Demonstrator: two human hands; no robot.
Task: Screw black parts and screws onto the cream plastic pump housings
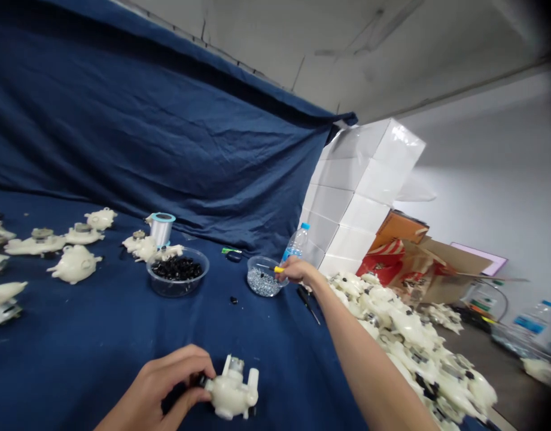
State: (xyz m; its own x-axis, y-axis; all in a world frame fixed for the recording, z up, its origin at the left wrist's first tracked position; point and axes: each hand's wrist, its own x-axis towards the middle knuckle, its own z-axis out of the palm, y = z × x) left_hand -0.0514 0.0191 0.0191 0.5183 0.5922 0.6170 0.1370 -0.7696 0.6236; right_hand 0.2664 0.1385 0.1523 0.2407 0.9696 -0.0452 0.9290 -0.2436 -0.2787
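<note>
My left hand (176, 383) is closed on a cream plastic housing (233, 392) at the near middle of the blue cloth, pinching a black part (203, 380) at its left side. A greyish metal-looking piece tops the housing. My right hand (295, 269) reaches forward and grips a screwdriver by its yellow handle (279, 270). The thin shaft points left across a clear bowl (268, 294) of small silvery screws. Left of that bowl stands a clear tub (175, 293) filled with small black parts.
Cream housings lie at the left (75, 264), and a large pile (405, 335) of them is at the right. A wire spool (161, 229), a water bottle (297, 242), a dark screwdriver (309, 305) and stacked white boxes (347, 197) stand or lie farther back.
</note>
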